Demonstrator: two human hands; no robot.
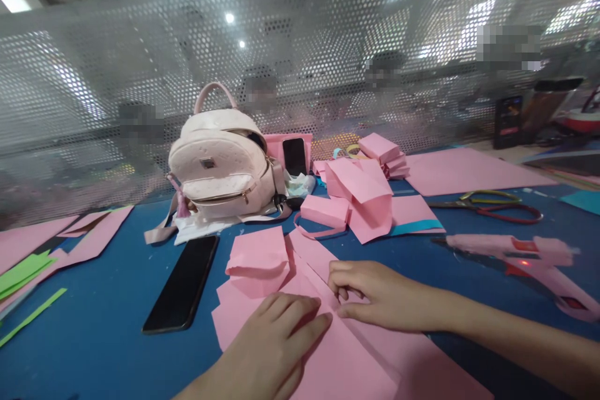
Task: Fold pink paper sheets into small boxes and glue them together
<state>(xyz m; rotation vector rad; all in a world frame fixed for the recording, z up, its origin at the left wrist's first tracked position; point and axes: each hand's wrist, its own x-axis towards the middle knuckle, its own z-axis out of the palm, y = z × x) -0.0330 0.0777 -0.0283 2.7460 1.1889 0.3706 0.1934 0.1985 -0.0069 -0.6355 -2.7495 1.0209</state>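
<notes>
Your two hands work on pink paper sheets (344,365) at the near middle of a blue tabletop (110,306). Your left hand (281,340) lies with fingers loosely extended across the paper; your right hand (375,294) has curled fingers and its thumb close by, and you cannot tell whether it pinches an edge.

The small plate on the pale backpack (220,165) is too tiny to read, as is the lit screen of a device (509,122) at far right.

Blue surface shows between the dark phone (180,287), left of your hands, and the green paper strips (28,275) at the left edge. To your right, beyond your forearm, lie a pink glue gun (510,250) with a glowing red spot and scissors (497,205). Folded pink pieces (360,200) crowd the space ahead.

The bottom edge crops the sheets and your left wrist; the right edge cuts off your right forearm. Behind the perforated panel (300,31), shapes are blurred.
</notes>
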